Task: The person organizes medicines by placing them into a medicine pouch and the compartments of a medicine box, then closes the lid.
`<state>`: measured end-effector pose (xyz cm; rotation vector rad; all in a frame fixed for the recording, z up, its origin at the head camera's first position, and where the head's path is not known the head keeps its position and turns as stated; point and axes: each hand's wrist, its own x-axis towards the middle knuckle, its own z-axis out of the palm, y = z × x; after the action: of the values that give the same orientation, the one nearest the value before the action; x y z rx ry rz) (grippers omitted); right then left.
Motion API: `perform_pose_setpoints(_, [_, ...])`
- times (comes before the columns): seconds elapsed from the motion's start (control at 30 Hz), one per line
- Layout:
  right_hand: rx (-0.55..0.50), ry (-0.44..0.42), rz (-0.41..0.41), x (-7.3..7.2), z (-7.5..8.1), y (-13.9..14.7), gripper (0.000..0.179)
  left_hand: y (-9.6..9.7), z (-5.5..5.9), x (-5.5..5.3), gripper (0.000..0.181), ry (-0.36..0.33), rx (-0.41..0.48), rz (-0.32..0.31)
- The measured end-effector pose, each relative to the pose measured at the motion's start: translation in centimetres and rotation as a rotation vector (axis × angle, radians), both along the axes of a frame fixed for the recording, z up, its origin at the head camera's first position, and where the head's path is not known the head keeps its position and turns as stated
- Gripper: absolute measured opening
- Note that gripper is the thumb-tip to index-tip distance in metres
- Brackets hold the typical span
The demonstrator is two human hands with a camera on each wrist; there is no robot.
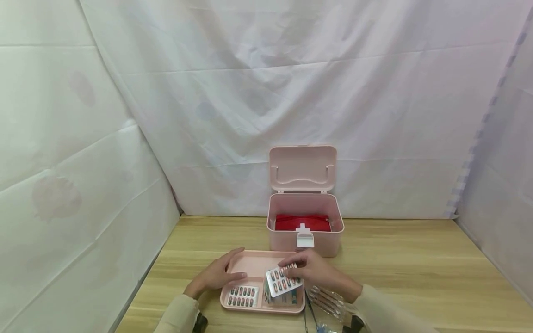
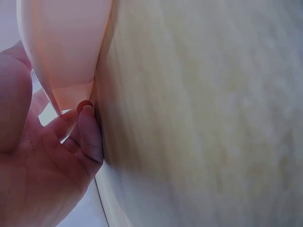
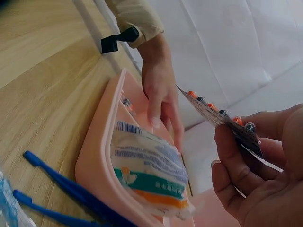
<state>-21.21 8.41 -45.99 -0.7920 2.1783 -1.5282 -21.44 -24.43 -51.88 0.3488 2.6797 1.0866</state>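
My right hand pinches a blister pack of red-and-dark capsules above the right front compartment of a shallow pink tray. In the right wrist view the pack is seen edge-on between thumb and fingers. Beneath it, a printed plastic packet lies in that compartment. Another capsule blister pack lies flat in the left front compartment. My left hand holds the tray's left side, its thumb over the rim; the left wrist view shows curled fingers against the outer wall.
Behind the tray stands a pink box with its lid raised and a red pouch inside. Right of the tray lie blue-handled tools and a clear-wrapped pack of thin sticks. White cloth hangs around the table.
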Motion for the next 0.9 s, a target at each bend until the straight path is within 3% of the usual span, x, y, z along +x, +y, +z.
perform_pose_setpoints(0.2, [0.009,0.016,0.011,0.3,-0.1,-2.4,0.024,0.1,0.2,0.1,0.081,-0.007,0.004,0.012])
perform_pose_setpoints(0.47, [0.07,0.16,0.026,0.7,-0.7,-5.0,0.023,0.1,0.1,-0.1,0.079,0.01,0.015,-0.013])
perform_pose_setpoints(0.9, [0.105,0.144,0.079,0.5,-1.3,-7.8,0.023,-0.4,0.0,-0.3,0.074,0.021,0.035,-0.056])
